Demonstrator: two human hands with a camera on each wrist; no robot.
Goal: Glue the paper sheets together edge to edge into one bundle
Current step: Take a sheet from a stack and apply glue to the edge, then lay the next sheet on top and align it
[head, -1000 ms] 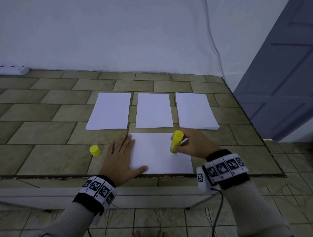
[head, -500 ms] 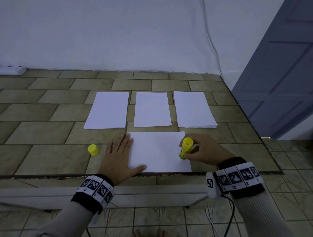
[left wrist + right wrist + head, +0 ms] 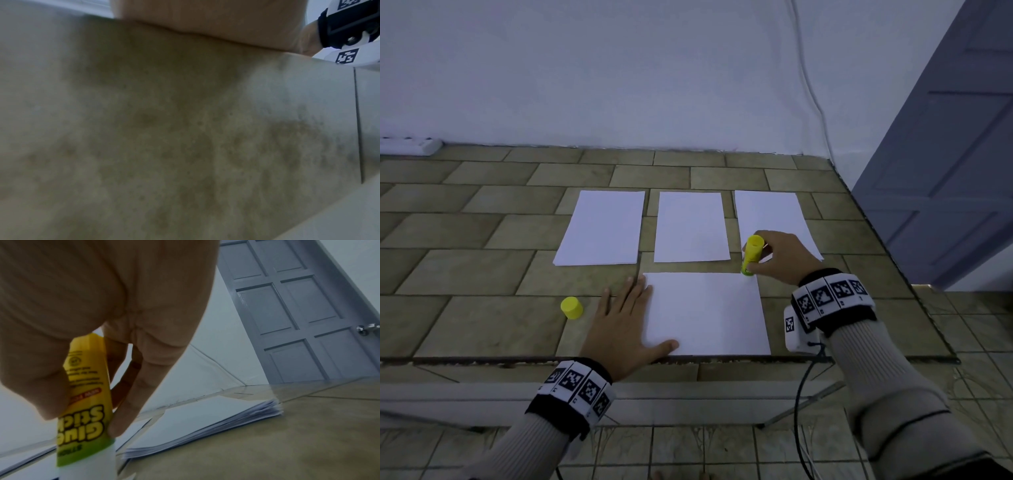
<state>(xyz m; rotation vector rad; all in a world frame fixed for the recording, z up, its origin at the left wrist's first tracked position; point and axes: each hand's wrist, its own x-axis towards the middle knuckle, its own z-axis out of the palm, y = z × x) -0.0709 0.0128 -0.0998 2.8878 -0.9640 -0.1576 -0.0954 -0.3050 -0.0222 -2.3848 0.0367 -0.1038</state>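
My right hand (image 3: pixel 784 255) gripped the glue stick (image 3: pixel 751 253); left hand (image 3: pixel 625 329) lay flat, fingers straight, on the near sheet (image 3: pixel 709 315). Yellow cap (image 3: pixel 571 307) stood left. Tile-patterned table (image 3: pixel 465 274), grey door (image 3: pixel 945 171) right.

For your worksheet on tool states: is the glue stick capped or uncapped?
Uncapped. The right hand holds the glue stick tip-down on the near sheet, while its yellow cap stands apart beside the left hand.

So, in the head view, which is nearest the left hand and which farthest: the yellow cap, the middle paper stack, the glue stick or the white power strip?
1. Yellow cap, on the table just left of the left hand.
2. Middle paper stack, ahead and slightly right.
3. Glue stick, farther right, gripped by the right hand.
4. White power strip, far back left by the wall.
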